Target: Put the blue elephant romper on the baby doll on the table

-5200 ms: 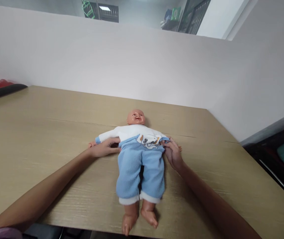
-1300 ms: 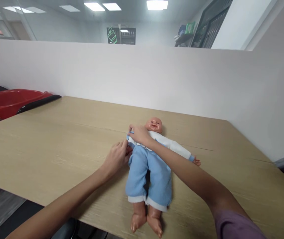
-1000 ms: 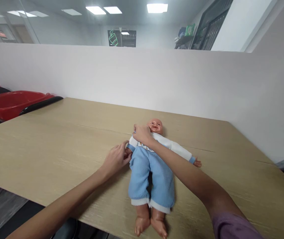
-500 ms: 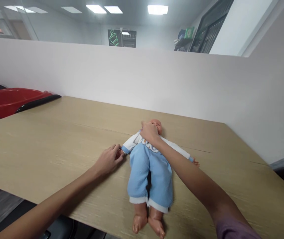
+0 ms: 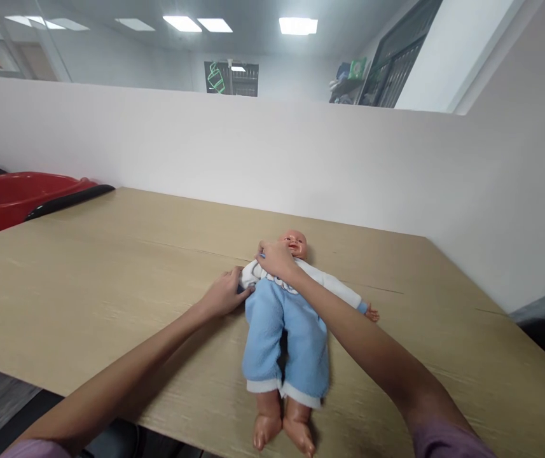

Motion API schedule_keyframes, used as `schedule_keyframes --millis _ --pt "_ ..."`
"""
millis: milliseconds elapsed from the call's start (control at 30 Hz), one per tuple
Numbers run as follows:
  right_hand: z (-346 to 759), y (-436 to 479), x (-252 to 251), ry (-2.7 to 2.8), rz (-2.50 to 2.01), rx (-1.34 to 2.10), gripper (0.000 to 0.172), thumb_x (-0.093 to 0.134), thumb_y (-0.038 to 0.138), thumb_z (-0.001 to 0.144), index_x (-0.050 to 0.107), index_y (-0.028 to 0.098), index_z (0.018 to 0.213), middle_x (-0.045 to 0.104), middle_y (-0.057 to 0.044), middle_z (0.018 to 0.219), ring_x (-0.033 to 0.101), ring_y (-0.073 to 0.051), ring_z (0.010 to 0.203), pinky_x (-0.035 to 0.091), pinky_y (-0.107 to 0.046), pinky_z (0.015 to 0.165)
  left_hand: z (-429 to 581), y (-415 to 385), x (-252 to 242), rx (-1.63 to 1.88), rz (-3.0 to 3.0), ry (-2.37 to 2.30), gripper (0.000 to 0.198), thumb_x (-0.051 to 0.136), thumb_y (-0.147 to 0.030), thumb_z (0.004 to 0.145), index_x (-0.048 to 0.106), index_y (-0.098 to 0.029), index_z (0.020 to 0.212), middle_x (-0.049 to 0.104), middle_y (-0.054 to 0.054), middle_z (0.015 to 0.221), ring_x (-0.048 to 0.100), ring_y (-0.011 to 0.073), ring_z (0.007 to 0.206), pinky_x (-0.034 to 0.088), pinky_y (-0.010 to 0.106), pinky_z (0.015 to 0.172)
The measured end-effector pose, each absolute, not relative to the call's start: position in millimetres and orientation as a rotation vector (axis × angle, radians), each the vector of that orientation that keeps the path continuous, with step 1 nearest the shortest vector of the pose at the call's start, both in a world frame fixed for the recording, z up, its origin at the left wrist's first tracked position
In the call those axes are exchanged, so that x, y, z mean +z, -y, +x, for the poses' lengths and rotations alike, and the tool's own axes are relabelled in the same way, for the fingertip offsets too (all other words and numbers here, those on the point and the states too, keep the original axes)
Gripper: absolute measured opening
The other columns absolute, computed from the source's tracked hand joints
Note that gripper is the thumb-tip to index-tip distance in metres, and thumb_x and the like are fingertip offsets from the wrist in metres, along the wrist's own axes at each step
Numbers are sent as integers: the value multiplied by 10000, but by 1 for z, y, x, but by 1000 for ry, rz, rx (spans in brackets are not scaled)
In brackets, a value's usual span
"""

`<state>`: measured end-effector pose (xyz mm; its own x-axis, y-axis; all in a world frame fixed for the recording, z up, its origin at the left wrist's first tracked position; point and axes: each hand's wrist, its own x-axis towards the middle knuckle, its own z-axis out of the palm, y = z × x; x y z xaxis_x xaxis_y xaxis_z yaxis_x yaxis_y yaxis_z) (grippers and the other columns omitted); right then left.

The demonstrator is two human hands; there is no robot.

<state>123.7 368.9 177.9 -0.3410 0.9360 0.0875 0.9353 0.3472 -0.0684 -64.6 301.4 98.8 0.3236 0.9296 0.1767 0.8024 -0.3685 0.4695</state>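
Observation:
A baby doll (image 5: 295, 243) lies on its back on the wooden table, feet toward me. It wears light blue fleecy trousers (image 5: 265, 337) with white cuffs and a white top (image 5: 334, 285) with blue cuffs. My left hand (image 5: 224, 291) is closed round the sleeve end of the doll's arm on the left, hiding the doll's hand there. At the shoulder on the same side, my right hand (image 5: 275, 259) pinches the top's fabric near the neck, covering part of the chest. The doll's other arm stretches out to the right, its small hand (image 5: 372, 312) bare.
The wooden table (image 5: 158, 267) reaches back to a white wall (image 5: 205, 146) with a window above. A red plastic tub-like object (image 5: 28, 194) with a black edge stands past the table's left end. A dark chair (image 5: 114, 439) is below the near edge.
My left hand has moved up and slightly right along the doll's sleeve, bunching it. My right hand has shifted left from the chin to the shoulder, uncovering more of the head.

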Motion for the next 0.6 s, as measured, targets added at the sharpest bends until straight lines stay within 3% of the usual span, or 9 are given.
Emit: schedule_keyframes --millis 133,333,433,600 --pt "126 -369 183 2459 -1798 -57 304 519 203 1050 747 130 1237 791 -227 1215 749 -312 1150 504 -374 973 -71 -305 102 525 2365 -1566 285 591 -333 960 574 -177 1198 727 170 1163 673 357 1109 546 460 934" --pt "134 -372 180 2389 -1904 -101 350 494 104 1014 740 102 1262 767 -271 1235 759 -334 1124 552 -420 960 -94 -293 111 384 2710 -1570 493 580 -99 852 553 -162 1340 662 181 1304 573 376 1226 505 504 1045" --pt "138 -372 180 2354 -1926 -113 379 485 68 1000 724 81 1293 758 -276 1256 750 -337 1161 559 -415 972 -98 -290 113 346 2750 -1615 503 556 -86 863 548 -148 1362 652 191 1337 562 378 1223 491 513 1057" --pt "144 -370 181 2343 -1939 -112 345 533 97 991 736 67 1269 749 -278 1271 751 -320 1159 566 -346 922 -101 -292 110 293 2585 -1713 284 564 -245 933 609 -147 1195 693 198 1195 605 379 1161 503 507 1003"
